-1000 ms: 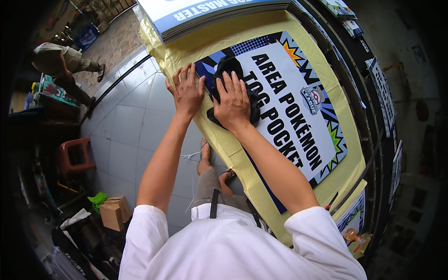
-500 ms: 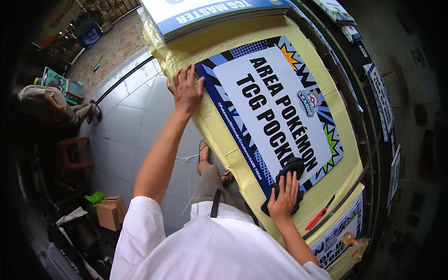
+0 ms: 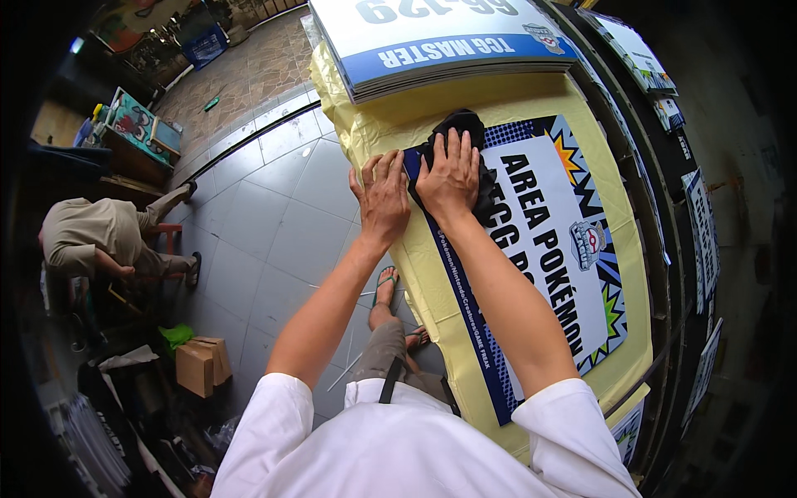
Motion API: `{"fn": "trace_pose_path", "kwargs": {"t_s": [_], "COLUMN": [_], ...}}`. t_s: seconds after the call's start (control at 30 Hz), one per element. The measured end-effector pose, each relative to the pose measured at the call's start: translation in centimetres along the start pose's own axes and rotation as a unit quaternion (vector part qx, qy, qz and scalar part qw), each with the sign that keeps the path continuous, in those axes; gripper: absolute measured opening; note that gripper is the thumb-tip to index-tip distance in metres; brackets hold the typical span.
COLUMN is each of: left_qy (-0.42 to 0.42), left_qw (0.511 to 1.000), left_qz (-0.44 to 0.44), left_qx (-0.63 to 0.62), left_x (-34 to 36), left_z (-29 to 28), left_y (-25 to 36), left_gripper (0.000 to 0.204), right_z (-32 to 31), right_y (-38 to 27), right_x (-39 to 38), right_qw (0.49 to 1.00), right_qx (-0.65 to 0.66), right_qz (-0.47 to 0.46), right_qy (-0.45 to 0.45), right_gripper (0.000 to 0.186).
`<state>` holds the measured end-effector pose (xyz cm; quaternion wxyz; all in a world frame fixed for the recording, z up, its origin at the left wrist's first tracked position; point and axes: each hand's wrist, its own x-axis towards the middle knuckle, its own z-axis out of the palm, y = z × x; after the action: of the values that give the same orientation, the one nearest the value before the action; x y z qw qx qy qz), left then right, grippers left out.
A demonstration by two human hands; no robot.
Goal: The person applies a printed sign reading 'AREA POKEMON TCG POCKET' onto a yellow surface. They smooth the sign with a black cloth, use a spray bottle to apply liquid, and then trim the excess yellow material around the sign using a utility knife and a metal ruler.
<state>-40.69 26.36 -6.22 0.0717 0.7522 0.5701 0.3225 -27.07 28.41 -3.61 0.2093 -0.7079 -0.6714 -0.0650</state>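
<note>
A printed sign board (image 3: 531, 207) with a white panel, black lettering and a blue starburst border lies flat on the yellow-covered table. Near its far left corner, my right hand (image 3: 450, 178) presses a bunched black cloth (image 3: 465, 124) onto the surface, fingers laid over it. Part of the cloth spills out to the right of that hand. Just left of it, my left hand (image 3: 383, 199) rests on the board's left edge with its fingers outstretched, holding nothing. My right forearm crosses the board and hides some of the lettering.
A stack of printed boards (image 3: 465, 62) stands at the table's far end. More signs (image 3: 701, 236) line the right side beyond a dark rail. At left a person (image 3: 100, 236) bends over near a red stool, and a cardboard box (image 3: 199, 368) sits on the tiled floor.
My right hand has carried the black cloth from the board's near end to its far left corner, beside my left hand. My left hand stays at the edge. The red cutter has left view.
</note>
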Motion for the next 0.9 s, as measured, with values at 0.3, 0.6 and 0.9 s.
{"fn": "trace_pose_path", "kwargs": {"t_s": [0.3, 0.6, 0.9], "left_qy": [-0.011, -0.032, -0.057], "left_qw": [0.999, 0.999, 0.997], "left_qz": [-0.003, -0.013, -0.024], "left_qx": [-0.040, 0.014, 0.040], "left_x": [0.1, 0.4, 0.7], "left_z": [-0.5, -0.4, -0.3], "left_y": [0.8, 0.1, 0.3], "left_gripper": [0.088, 0.093, 0.082], "right_z": [1.6, -10.4, -22.4], "right_y": [-1.0, 2.5, 7.1], "right_x": [2.2, -18.7, -39.9], "right_qw": [1.000, 0.998, 0.970], "right_qx": [0.011, 0.012, -0.086], "right_qz": [-0.007, 0.036, 0.201], "right_qy": [0.024, -0.045, -0.103], "right_gripper": [0.064, 0.057, 0.062]}}
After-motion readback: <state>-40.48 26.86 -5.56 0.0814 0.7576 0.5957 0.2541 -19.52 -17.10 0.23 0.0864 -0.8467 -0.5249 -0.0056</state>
